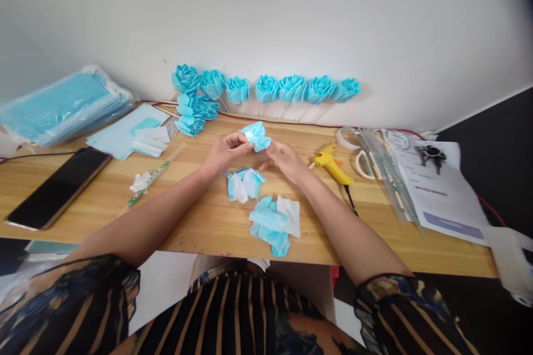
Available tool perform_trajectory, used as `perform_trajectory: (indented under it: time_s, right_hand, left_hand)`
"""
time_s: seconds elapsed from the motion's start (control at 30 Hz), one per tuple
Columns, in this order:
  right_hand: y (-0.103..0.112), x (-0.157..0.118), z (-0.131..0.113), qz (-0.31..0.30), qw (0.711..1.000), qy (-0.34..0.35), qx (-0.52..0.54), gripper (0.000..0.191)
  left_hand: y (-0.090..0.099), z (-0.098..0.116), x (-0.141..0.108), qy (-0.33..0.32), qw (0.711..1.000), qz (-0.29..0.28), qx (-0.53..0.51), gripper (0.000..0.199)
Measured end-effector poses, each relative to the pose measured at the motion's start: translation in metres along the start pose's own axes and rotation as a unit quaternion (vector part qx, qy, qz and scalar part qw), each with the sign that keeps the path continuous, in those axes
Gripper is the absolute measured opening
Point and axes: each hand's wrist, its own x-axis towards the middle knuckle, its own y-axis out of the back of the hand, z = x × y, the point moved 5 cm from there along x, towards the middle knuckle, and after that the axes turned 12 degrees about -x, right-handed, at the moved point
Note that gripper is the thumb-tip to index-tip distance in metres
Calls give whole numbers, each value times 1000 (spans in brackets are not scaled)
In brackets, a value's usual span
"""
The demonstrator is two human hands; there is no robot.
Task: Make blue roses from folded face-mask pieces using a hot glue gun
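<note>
A small blue and white paper-like flower piece [257, 136] is held between my hands above the middle of the wooden table. My left hand [228, 150] pinches its left side between thumb and fingers. At its lower right edge, my right hand [286, 158] has its fingertips closed on the petal's rim. Just below my hands lies a pile of blue and white cut pieces [245, 184], and nearer the table's front edge is a second, looser pile [273, 222].
Finished blue flowers [292, 89] lean along the wall. A yellow glue gun [331, 163], tape rolls [363, 165], papers and keys [433, 155] are right. A phone [58, 188], blue sheets [120, 132] and a plastic-wrapped blue pack [66, 105] are left.
</note>
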Motion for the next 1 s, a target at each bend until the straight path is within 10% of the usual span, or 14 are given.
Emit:
perform_trajectory:
  time_s: [0.2,0.5,1.0]
  right_hand:
    - [14,0,-5,88,985,7,-147,41]
    - [91,2,1,330,939,27,95,41]
    - [10,-2,-17,52,993,58,-88,40]
  left_hand:
    - [4,3,1,-24,999,29,21,34]
    - [6,10,2,-169,968,14,183,21]
    - [-11,19,-9,-285,895,-64,338,9]
